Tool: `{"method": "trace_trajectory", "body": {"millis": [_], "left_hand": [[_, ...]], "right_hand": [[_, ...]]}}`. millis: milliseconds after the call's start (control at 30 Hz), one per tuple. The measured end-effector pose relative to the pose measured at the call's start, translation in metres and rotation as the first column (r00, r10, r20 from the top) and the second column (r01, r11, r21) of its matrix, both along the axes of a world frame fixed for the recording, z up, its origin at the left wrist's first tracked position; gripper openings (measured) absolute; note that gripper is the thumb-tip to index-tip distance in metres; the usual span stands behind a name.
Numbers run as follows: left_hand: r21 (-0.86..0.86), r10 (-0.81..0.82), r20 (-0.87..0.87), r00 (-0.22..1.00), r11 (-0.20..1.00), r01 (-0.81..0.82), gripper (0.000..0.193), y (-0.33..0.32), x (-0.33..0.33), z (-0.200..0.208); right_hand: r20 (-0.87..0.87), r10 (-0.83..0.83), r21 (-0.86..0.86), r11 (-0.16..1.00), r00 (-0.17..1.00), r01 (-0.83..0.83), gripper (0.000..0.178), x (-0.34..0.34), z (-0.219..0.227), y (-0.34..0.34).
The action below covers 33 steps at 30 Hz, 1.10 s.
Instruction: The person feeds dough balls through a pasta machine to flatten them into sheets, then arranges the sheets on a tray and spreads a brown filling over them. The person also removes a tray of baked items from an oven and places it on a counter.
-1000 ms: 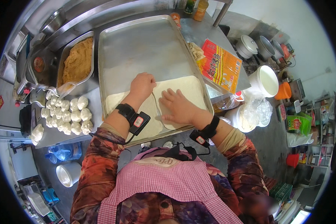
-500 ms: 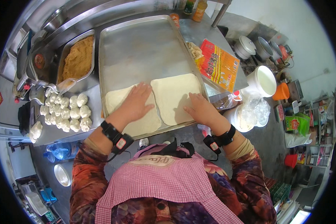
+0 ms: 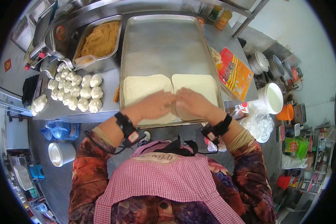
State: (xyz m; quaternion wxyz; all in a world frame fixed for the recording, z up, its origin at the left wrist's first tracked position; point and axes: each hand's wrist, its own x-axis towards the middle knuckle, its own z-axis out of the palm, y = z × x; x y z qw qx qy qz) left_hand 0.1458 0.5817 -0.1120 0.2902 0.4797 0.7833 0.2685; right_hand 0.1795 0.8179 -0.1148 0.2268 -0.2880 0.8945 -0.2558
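Two flat, pale rectangular dough sheets lie side by side at the near end of a large metal baking tray (image 3: 164, 44). Over the inner part of the left dough sheet (image 3: 145, 85) is my left hand (image 3: 158, 104), its fingers stretched toward the right and slightly blurred. My right hand (image 3: 190, 103) rests on or just above the right dough sheet (image 3: 199, 86), fingers pointing left. The fingertips of both hands come close together at the seam between the sheets. Neither hand holds anything, and the forearms and hands cover the sheets' near parts.
Left of the tray sit several whitish dough balls (image 3: 75, 90) on the steel table, behind them a metal pan (image 3: 118, 41) of brown crumbly filling. A red and orange package (image 3: 235, 74) lies to the right. White buckets (image 3: 270, 98) stand beyond the table's right end.
My hands have moved inward, from lying apart on the two sheets to meeting near the seam. The left sheet, tilted before, now lies squarer beside the right one. The whole view has shifted.
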Motion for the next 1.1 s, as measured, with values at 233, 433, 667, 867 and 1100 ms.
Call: {"method": "trace_trajectory", "body": {"millis": [233,433,667,867,1100], "left_hand": [[0.018,0.224,-0.438,0.87,0.97,-0.241,0.056,0.012,-0.01,-0.012],[0.028,0.363,-0.407,0.838,0.922,-0.386,0.055,-0.054,0.008,0.016],[-0.016,0.261,-0.652,0.712,0.934,-0.357,0.036,-0.112,0.11,0.015],[0.179,0.338,-0.473,0.814,0.941,-0.287,0.02,-0.129,0.096,0.007],[0.425,0.858,-0.153,0.49,0.505,-0.751,0.022,-0.258,0.073,-0.032]], "right_hand": [[-0.301,-0.049,0.157,0.982,0.952,0.101,0.062,-0.03,0.002,-0.019],[-0.299,-0.116,0.071,0.987,0.947,0.143,0.068,-0.02,0.009,-0.013],[-0.322,0.054,0.135,0.991,0.945,-0.011,0.069,0.056,0.019,-0.028],[-0.232,0.054,0.06,0.997,0.971,-0.041,0.059,0.045,0.044,-0.041],[-0.182,-0.376,-0.085,0.927,0.909,0.366,0.041,0.045,0.059,-0.076]]}}
